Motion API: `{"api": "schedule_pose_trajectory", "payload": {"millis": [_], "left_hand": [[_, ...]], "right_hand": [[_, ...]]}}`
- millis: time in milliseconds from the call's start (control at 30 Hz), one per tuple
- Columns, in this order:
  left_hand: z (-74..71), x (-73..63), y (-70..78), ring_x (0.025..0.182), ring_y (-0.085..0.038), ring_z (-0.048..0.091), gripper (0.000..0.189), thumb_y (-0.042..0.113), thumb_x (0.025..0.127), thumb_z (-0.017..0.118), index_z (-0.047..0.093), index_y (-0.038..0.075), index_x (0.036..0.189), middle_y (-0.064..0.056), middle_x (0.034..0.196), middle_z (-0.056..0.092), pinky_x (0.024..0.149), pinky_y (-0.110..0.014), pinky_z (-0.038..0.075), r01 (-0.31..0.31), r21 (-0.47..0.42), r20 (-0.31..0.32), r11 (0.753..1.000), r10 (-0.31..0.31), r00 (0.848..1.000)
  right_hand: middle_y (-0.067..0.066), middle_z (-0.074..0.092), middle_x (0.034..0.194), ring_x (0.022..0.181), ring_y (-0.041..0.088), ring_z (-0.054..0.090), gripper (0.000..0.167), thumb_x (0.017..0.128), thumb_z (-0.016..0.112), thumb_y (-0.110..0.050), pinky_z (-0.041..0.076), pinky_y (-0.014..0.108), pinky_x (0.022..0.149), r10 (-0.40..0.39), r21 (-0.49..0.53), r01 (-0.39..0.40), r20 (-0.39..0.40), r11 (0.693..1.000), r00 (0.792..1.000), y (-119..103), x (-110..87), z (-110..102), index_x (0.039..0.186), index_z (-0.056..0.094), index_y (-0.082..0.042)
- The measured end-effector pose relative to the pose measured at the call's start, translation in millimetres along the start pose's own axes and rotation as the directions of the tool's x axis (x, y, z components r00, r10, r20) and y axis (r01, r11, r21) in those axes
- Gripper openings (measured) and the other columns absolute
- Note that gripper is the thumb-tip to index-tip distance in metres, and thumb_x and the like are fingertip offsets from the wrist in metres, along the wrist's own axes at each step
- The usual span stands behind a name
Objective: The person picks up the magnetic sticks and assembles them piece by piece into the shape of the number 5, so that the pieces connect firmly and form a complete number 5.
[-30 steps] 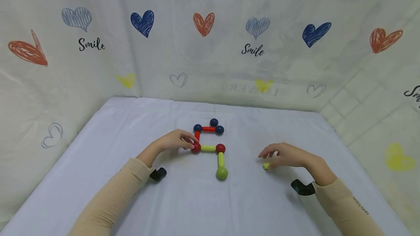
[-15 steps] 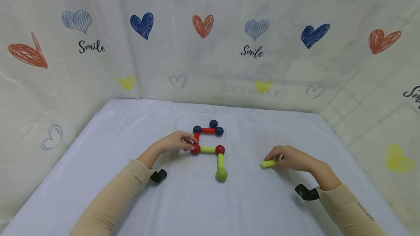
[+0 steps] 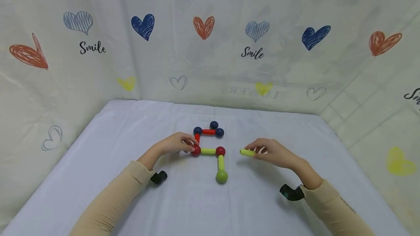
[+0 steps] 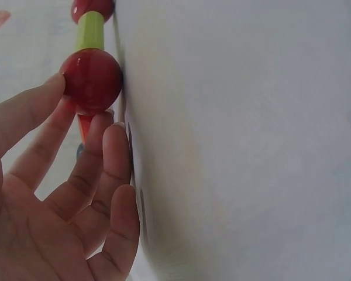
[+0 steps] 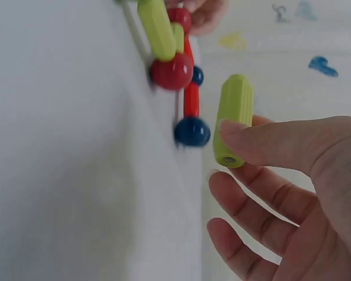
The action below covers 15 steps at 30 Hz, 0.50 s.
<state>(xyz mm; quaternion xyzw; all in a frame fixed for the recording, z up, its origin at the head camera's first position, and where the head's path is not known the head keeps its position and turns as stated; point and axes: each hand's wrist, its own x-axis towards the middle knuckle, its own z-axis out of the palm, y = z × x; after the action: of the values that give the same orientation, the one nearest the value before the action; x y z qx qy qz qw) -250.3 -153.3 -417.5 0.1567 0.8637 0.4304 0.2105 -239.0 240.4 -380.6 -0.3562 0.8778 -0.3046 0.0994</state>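
Observation:
A linked figure of magnetic rods and balls lies on the white cloth. My left hand (image 3: 177,142) pinches its left red ball (image 4: 92,81) between thumb and fingers. From that ball a yellow-green rod (image 3: 208,151) runs to a second red ball (image 3: 220,151), and another rod (image 3: 221,162) leads to a green ball (image 3: 221,176). Red rods (image 3: 208,132) join the blue balls (image 3: 197,130) at the back. To the right of the figure, my right hand (image 3: 273,152) holds a loose yellow-green rod (image 5: 233,120) above the cloth, a metal disc showing at its end.
One more blue ball (image 3: 214,125) sits just behind the back right blue ball. A pale cloth wall (image 3: 210,57) printed with hearts stands behind the white-covered table (image 3: 193,207). Dark wrist cameras (image 3: 291,192) hang under both sleeves.
My right hand has picked the loose yellow-green rod up from the cloth and carried it left, toward the figure. The left hand has stayed on the red ball.

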Motion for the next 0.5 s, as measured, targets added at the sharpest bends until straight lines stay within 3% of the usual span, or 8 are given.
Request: {"api": "schedule_pose_trajectory", "payload": {"millis": [267,500], "left_hand": [[0.7,-0.1,0.4,0.092,-0.020,0.061,0.028,0.017,0.098,0.068,0.070,0.013,0.125,-0.004,0.110,0.067,0.079,-0.034,0.046,0.005,0.007,-0.002,1.000,-0.005,1.000],[1.0,0.6,0.0,0.092,-0.020,0.063,0.028,0.019,0.098,0.069,0.070,0.013,0.126,-0.004,0.110,0.068,0.079,-0.033,0.047,-0.005,0.021,-0.001,1.000,0.005,1.000]], "right_hand": [[0.006,0.071,0.116,0.095,0.020,0.064,0.031,0.094,0.076,-0.011,0.056,0.030,0.081,0.038,0.155,-0.037,-0.004,0.987,0.999,-26,23.3,22,0.124,0.072,-0.005],[0.004,0.072,0.114,0.097,0.018,0.064,0.031,0.094,0.075,-0.011,0.056,0.033,0.086,0.006,0.205,0.000,-0.031,0.979,0.999,-38,37.6,51,0.124,0.072,-0.005]]}}
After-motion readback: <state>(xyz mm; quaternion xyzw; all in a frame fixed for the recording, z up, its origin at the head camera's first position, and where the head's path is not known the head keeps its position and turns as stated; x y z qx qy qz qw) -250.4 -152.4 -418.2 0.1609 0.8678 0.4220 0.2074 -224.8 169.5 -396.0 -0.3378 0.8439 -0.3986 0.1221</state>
